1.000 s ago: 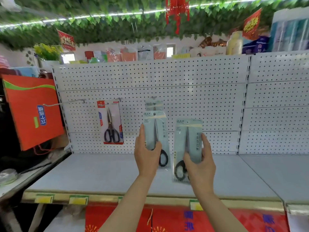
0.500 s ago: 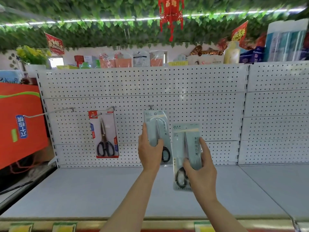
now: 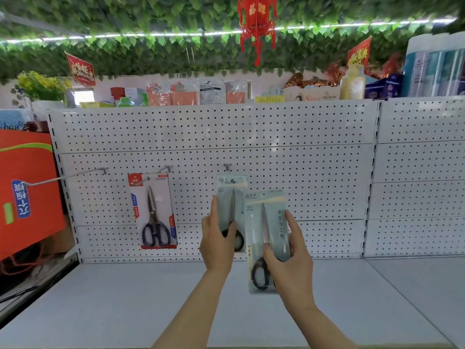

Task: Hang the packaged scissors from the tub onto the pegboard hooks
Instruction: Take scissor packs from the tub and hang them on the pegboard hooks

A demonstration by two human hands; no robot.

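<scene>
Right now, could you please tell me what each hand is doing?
Left hand: grips the pale scissors pack at the hook.
Right hand: grips a second pale pack.

The white metal pegboard (image 3: pixel 276 159) is dotted with a regular grid of small dark holes. A red-edged card pack of dark-blue-handled scissors (image 3: pixel 153 210) hangs on it, and two pale grey-green packs of black-handled scissors (image 3: pixel 266 238) show nearby. A bright red tasselled ornament (image 3: pixel 256 23) hangs among green leaves (image 3: pixel 125 18).

Two pale blue-grey scissors packs stand upright before the white pegboard (image 3: pixel 276 159): the left pack (image 3: pixel 230 195) has its top hole at the middle hook (image 3: pixel 227 168), the right pack (image 3: pixel 268 222) is lower, overlapping it. A red-carded pack (image 3: pixel 153 210) hangs on another hook (image 3: pixel 166 169).
</scene>
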